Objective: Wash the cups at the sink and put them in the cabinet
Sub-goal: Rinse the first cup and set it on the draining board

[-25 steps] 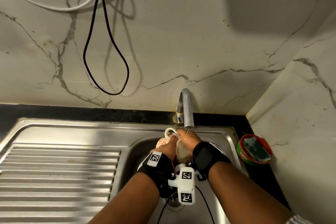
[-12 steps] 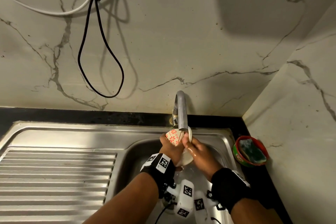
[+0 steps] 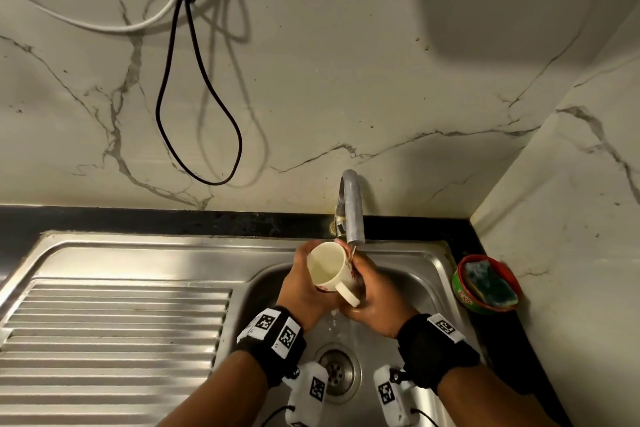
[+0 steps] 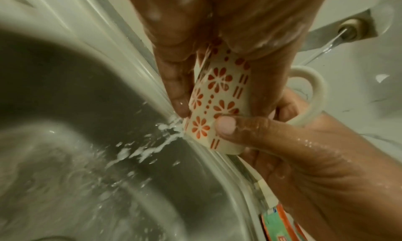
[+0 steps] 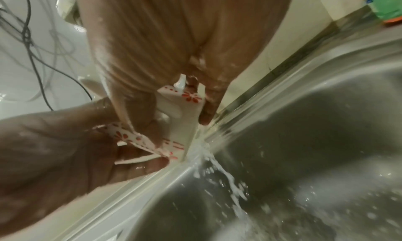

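A cream cup (image 3: 327, 265) with red flowers lies tilted over the sink basin, its mouth facing up at me and its handle (image 3: 348, 293) toward me. My left hand (image 3: 302, 279) grips its left side, fingers curled round the wall (image 4: 217, 98). On the right side my right hand (image 3: 369, 282) holds it, thumb pressed on the patterned wall (image 4: 237, 129). Water runs from the faucet (image 3: 353, 211) onto the cup's far rim and spills off it into the basin (image 5: 304, 141). Both hands are wet and soapy. The right wrist view shows the cup (image 5: 185, 124) between both hands.
A steel drainboard (image 3: 114, 340) lies left of the basin, whose drain (image 3: 337, 373) is below my wrists. A red-green bowl with a sponge (image 3: 485, 284) sits on the black counter at the right. Black and white cables (image 3: 194, 80) hang on the marble wall.
The cup has turned so its open mouth now faces up and its handle points toward me. My hands have spread to its two sides, still under the running water.
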